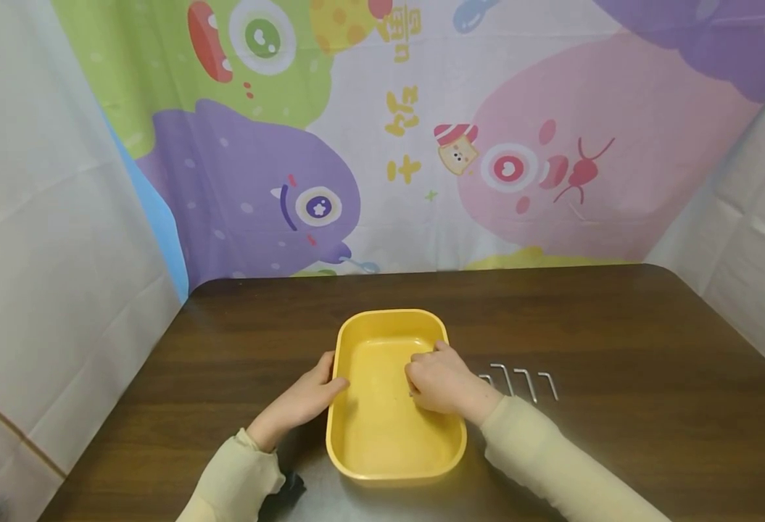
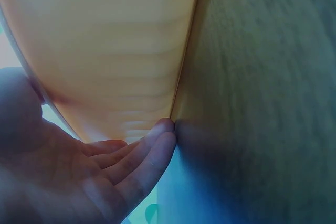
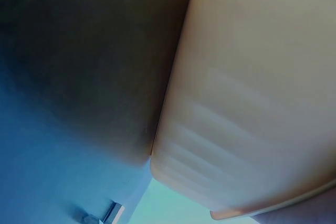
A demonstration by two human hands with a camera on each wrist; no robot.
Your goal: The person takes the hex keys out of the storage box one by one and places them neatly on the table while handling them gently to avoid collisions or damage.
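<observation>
A yellow plastic bin (image 1: 382,464) with rounded corners stands on the dark wooden table. My left hand (image 1: 300,399) holds its left side, thumb over the rim and fingers along the outer wall. In the left wrist view those fingers (image 2: 142,166) touch the wall low down, near the tabletop. Over the right rim reaches my right hand (image 1: 441,378), its fingers curled down inside the bin. A tiny dark bit shows beneath its fingertips, too small to identify; what they hold is hidden. Right of the bin lie several L-shaped hex keys (image 1: 523,384), one partly covered by the right wrist.
The brown tabletop (image 1: 650,348) runs back to a cartoon-printed curtain (image 1: 408,217). Pale sheets (image 1: 62,217) hang at both sides. A small black thing (image 1: 287,493) sits by the left sleeve. Inside the bin, the visible floor is bare yellow.
</observation>
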